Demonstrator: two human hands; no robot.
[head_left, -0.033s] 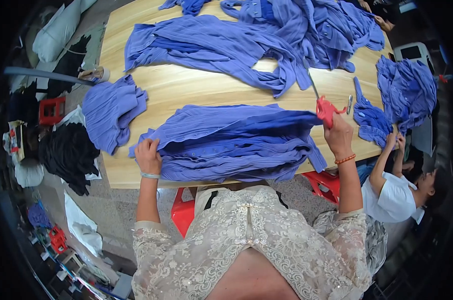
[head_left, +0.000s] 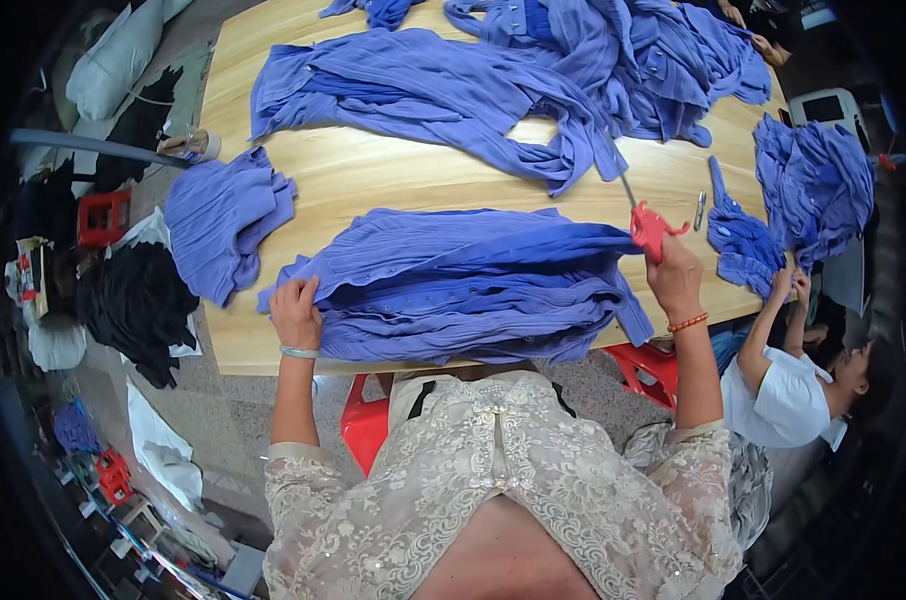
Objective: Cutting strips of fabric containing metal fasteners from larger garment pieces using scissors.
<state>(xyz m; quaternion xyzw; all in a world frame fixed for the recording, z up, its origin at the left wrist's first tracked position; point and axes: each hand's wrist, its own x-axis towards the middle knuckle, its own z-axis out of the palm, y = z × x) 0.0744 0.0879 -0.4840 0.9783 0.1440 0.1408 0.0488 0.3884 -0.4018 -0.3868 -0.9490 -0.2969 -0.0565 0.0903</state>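
Red-handled scissors occupy the right hand; the left hand pinches cloth.

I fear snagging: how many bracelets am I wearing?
2: a pale bracelet at the wrist of your left hand, an orange-beaded bracelet at that of your right hand. Sleeves may hide more.

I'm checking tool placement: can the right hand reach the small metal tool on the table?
Probably yes: the small metal tool lies uncovered on the table near the right hand, though the red-handled scissors it holds may need setting down first.
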